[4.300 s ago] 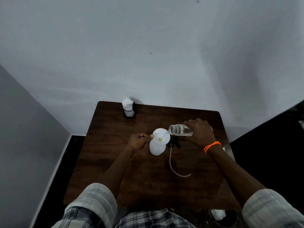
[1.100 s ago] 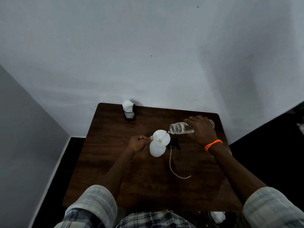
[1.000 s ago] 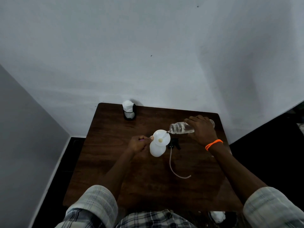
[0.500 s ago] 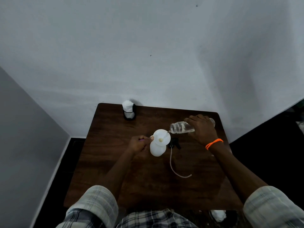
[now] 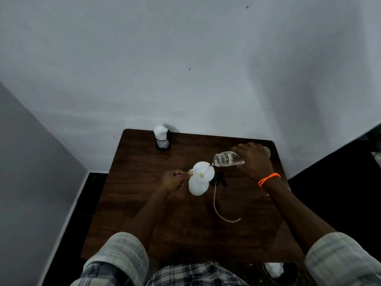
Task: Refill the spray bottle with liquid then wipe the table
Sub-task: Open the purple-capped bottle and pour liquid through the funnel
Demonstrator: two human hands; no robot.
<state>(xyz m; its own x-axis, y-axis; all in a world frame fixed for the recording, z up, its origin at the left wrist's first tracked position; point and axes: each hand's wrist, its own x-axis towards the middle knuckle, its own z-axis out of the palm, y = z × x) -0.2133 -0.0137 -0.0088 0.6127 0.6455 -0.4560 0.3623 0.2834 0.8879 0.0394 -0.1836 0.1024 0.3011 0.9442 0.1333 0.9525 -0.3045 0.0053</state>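
Pouring unchanged: right hand [image 5: 254, 162] grips tilted clear bottle [image 5: 227, 159] over funnel [image 5: 203, 172]; left hand [image 5: 174, 180] still pinches its rim; refill continues.

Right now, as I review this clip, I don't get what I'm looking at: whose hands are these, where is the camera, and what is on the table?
There is no machine here. A person wears one wide-angle camera on the head, which looks forward and down, so the arms come in from the bottom of the picture.

The right hand grips a clear bottle tipped on its side, with its mouth over a white funnel. The funnel sits in the neck of a white spray bottle standing on the dark wooden table. The left hand holds the funnel at its rim.

Beside the spray bottle lies its black spray head, taken off, with its thin tube curving across the table. At the far edge stands a black mesh holder with white tissue.
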